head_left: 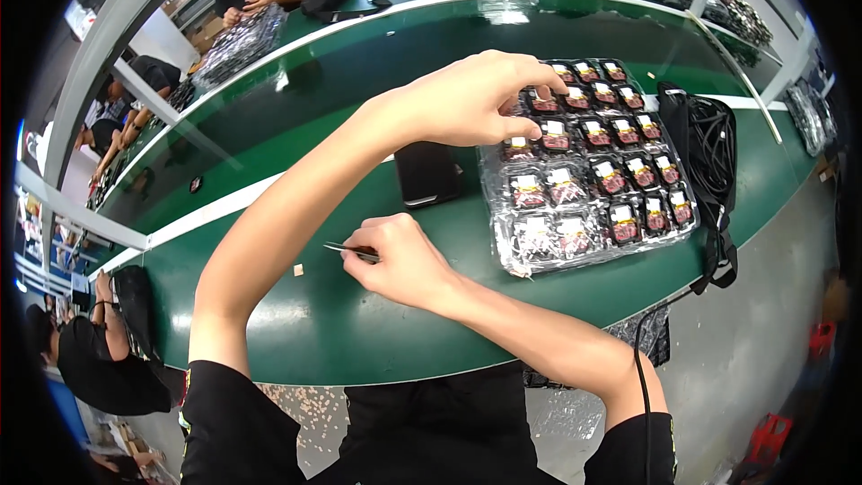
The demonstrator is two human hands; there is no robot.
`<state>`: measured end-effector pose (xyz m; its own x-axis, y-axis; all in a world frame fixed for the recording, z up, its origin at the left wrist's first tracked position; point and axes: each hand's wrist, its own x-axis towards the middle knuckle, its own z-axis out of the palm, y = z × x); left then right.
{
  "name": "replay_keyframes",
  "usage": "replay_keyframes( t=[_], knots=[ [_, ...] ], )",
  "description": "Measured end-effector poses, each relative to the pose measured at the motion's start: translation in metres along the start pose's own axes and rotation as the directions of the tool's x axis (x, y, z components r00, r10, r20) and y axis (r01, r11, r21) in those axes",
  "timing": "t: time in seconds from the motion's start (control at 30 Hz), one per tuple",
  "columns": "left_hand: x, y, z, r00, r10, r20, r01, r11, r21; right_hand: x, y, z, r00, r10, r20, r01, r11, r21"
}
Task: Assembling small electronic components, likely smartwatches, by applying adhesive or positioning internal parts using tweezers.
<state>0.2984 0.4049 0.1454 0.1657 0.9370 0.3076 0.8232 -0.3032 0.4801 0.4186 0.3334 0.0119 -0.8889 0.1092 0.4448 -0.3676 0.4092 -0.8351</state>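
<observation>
My left hand (489, 101) reaches across to the far-left part of a clear plastic tray (530, 262). Its thumb and forefinger are spread apart over small black packaged pieces (554, 135) with white, yellow and reddish faces, and nothing shows held between them. The tray's pockets hold several rows of these pieces; glossy clear plastic covers those on the left. Below my left forearm, my right hand (391, 256) is closed around thin metal tweezers (336, 246), their tips pointing left. A small pale square (299, 270) lies on the green table, left of the tweezers.
A dark phone (426, 175) lies between my hands and the tray. A black bag with coiled cable (709, 157) stands right of the tray. Beyond a white strip (215, 209) runs a dark green belt (296, 117). Co-workers sit across and at the left, near stacked plastic trays (238, 47).
</observation>
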Motion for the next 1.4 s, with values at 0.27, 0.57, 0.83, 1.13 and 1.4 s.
replay_keyframes(
  t=[0.27,0.57,0.83,1.13,1.4],
  knots=[
    [-0.166,-0.079,-0.035,0.852,-0.331,-0.405,0.391,0.918,0.072,-0.002,-0.014,-0.004,0.994,0.103,-0.019,-0.104,0.994,-0.029],
    [-0.412,-0.123,-0.086,0.154,-0.42,-0.894,0.984,-0.013,0.175,0.004,-0.015,0.002,0.994,0.11,-0.008,-0.11,0.994,-0.018],
    [-0.432,-0.159,-0.073,-0.003,-0.408,-0.913,0.996,0.076,-0.038,-0.008,0.001,-0.011,0.996,0.063,-0.061,-0.07,0.989,-0.131],
    [-0.454,-0.115,-0.049,0.208,-0.288,-0.935,0.884,0.465,0.053,-0.003,-0.028,-0.001,0.964,0.228,0.133,-0.202,0.961,-0.187],
    [-0.376,-0.052,0.01,0.727,-0.247,-0.641,0.423,0.896,0.134,0.004,-0.034,-0.015,0.914,0.402,-0.046,-0.405,0.909,-0.101]
  ],
)
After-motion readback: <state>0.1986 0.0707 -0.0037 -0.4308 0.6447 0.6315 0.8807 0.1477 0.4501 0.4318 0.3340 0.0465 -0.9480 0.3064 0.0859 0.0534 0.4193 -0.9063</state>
